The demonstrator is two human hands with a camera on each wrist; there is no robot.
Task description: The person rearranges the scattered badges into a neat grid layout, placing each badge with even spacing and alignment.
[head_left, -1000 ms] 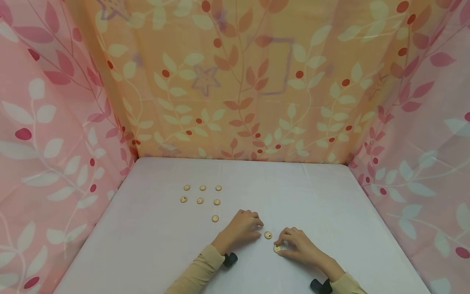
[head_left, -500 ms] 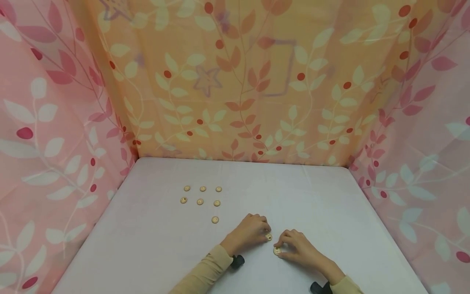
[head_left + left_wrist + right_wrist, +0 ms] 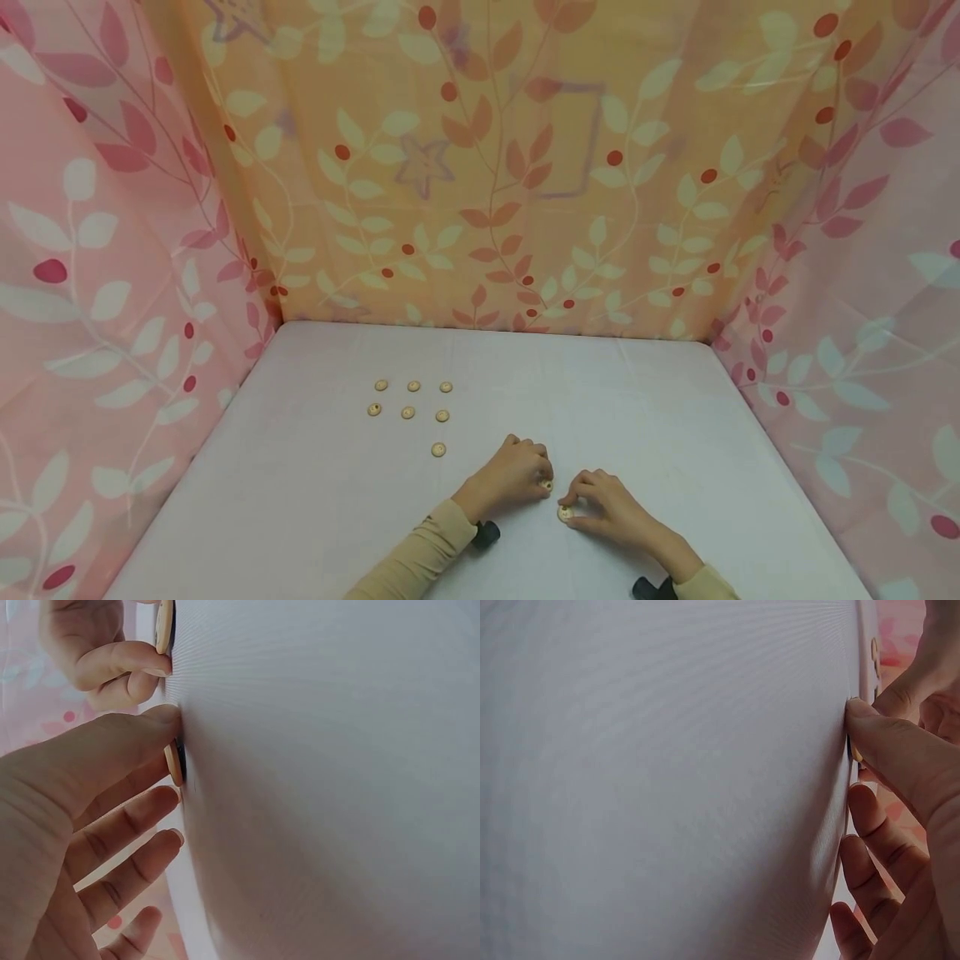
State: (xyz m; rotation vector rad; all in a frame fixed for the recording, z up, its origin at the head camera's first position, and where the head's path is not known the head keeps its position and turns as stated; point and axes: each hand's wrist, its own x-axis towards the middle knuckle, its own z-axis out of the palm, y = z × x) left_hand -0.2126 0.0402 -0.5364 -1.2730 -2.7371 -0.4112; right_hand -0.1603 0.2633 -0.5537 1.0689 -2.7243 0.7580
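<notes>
From the head view, your left hand (image 3: 512, 476) pinches a button (image 3: 547, 485) on the white table (image 3: 645, 417) — your right hand (image 3: 603, 510) pinches another button (image 3: 566, 513) just beside it. Seven buttons (image 3: 408, 412) lie farther left. The left wrist view shows thumb and fingers (image 3: 142, 806) closing on the button's edge. The right wrist view shows a thumb (image 3: 889, 742) pressing its button.

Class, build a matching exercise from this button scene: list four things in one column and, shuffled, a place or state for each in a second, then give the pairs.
1 left hand
2 right hand
3 lone button
4 six buttons

A in two rows of three
B pinching the button nearer the sleeves
C alone, just below the rows
D fingertips on the farther button

Pairs: 1-D, 2-B, 3-C, 4-A
</notes>
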